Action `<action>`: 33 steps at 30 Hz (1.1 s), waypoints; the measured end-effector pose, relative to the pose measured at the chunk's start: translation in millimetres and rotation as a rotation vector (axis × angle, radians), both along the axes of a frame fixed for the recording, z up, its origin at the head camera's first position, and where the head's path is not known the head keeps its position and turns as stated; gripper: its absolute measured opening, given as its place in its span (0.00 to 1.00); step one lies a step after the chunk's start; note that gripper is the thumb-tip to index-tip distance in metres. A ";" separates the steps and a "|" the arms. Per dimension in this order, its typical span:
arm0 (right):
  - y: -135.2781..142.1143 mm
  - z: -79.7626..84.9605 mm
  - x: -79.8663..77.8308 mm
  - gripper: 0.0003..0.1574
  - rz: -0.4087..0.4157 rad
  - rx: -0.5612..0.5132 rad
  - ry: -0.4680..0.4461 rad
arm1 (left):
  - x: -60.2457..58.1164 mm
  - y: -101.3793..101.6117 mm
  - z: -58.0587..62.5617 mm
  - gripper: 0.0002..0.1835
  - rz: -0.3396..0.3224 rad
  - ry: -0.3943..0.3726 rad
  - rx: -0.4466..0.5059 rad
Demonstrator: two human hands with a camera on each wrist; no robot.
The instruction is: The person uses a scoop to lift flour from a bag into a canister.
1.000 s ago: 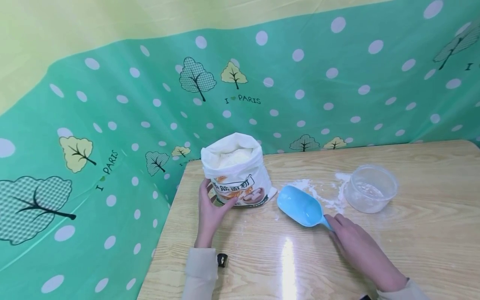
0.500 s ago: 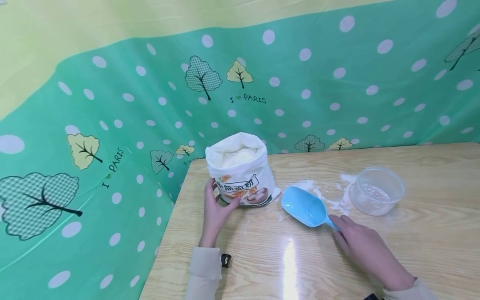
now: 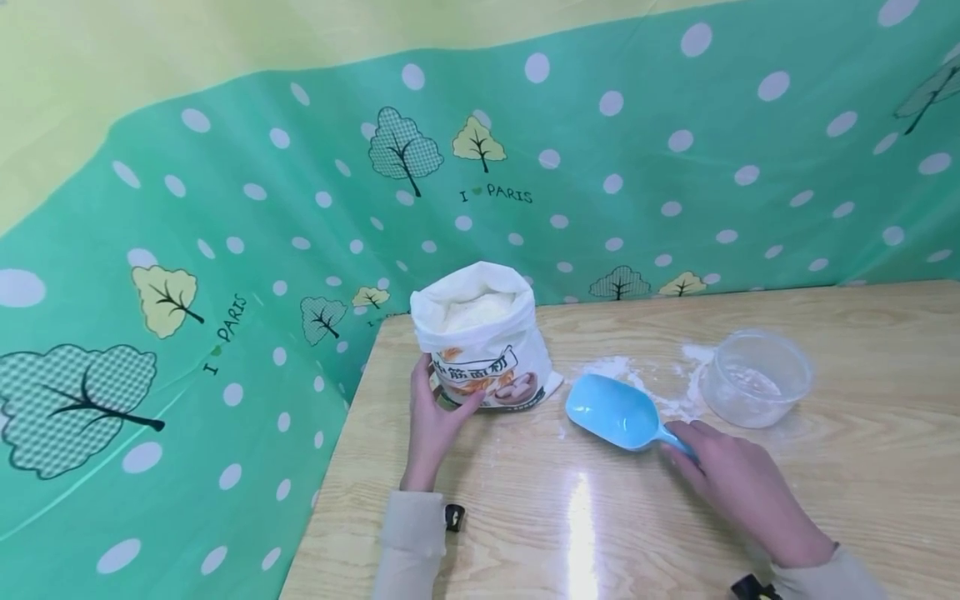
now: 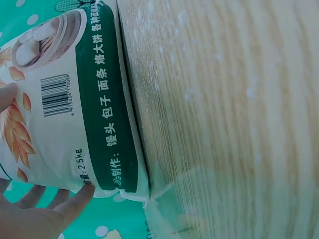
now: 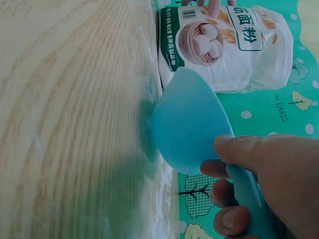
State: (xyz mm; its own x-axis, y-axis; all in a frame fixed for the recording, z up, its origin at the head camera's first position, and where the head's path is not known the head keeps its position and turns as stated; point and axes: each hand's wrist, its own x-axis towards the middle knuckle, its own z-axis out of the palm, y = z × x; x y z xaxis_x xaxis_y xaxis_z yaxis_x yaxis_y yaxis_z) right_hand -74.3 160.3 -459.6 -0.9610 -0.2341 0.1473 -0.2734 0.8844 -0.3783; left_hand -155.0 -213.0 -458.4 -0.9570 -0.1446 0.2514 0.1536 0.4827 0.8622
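Observation:
An opened white bag of flour (image 3: 487, 342) stands upright at the back left of the table, its rim rolled down and white flour showing inside. My left hand (image 3: 433, 425) holds its lower left side, thumb across the printed front and fingers round the side; the left wrist view shows the fingers (image 4: 75, 204) against the bag. A blue scoop (image 3: 615, 412) is in my right hand (image 3: 738, 483), which grips the handle with thumb and curled fingers. Its bowl lies low over the table, right of the bag, and looks bare of flour.
A clear round plastic tub (image 3: 757, 379) with a little white powder in it stands to the right of the scoop. Spilled flour (image 3: 678, 404) is scattered on the wooden table (image 3: 517, 533) between bag and tub. A green patterned cloth (image 3: 570, 167) hangs behind and at the left.
The scoop and my right hand have shifted slightly right, and the scoop has turned a little. My left hand keeps its place on the bag of flour. The head view has moved slightly.

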 end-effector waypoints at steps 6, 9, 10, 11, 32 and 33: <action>3.5 8.9 -4.6 0.15 0.015 -0.073 0.141 | -1.0 -0.6 0.1 0.57 0.001 0.000 -0.002; 4.2 14.0 -6.5 0.14 0.027 -0.071 0.218 | -0.9 -1.0 -0.6 0.57 0.004 0.004 -0.004; 4.6 15.8 -7.0 0.14 0.027 -0.064 0.235 | -1.0 -1.1 -0.9 0.57 0.004 0.004 -0.005; 5.1 17.7 -7.8 0.13 0.028 -0.058 0.242 | -1.1 -1.3 -1.3 0.56 0.003 0.006 -0.004; 9.6 62.2 -26.2 0.11 0.054 0.027 0.296 | -0.4 0.9 -1.6 0.56 -0.004 -0.013 -0.022; 9.5 63.8 -27.1 0.13 0.063 0.029 0.311 | -0.1 0.9 -1.9 0.56 -0.006 -0.013 -0.019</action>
